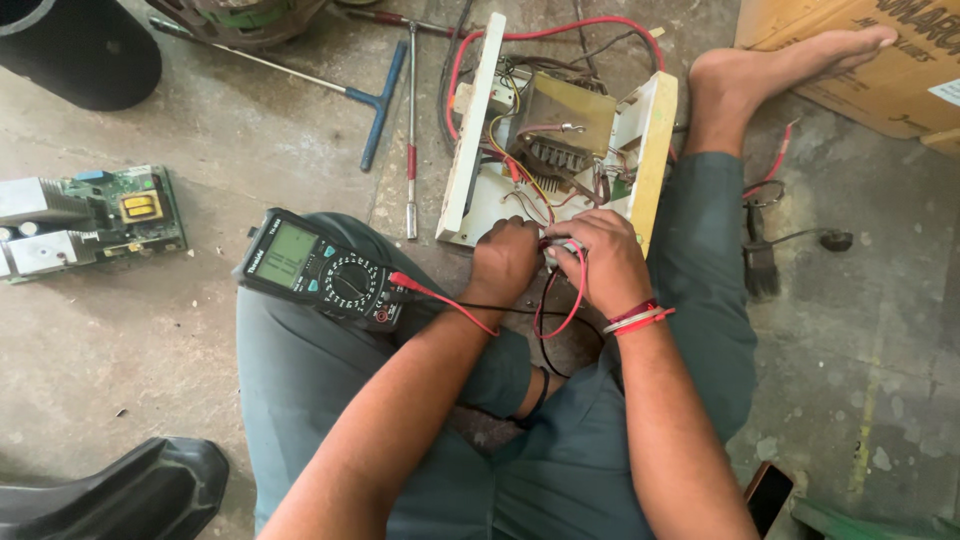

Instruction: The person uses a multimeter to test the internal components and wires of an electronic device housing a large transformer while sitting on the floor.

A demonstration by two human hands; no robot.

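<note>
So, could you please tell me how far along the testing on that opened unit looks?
Done: the white casing is open, its transformer and wiring exposed, and the multimeter rests on the knee with red and black leads plugged in. In hand: the left hand and right hand press the lead ends at the casing's near edge. Left: the casing is unclosed, and the display reading is illegible.

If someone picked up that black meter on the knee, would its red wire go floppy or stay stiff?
Probably floppy: the red wire already sags in loose loops from the meter toward both hands. The meter itself looks hard and boxy, and perched on the knee it could slide off if nudged.
</note>
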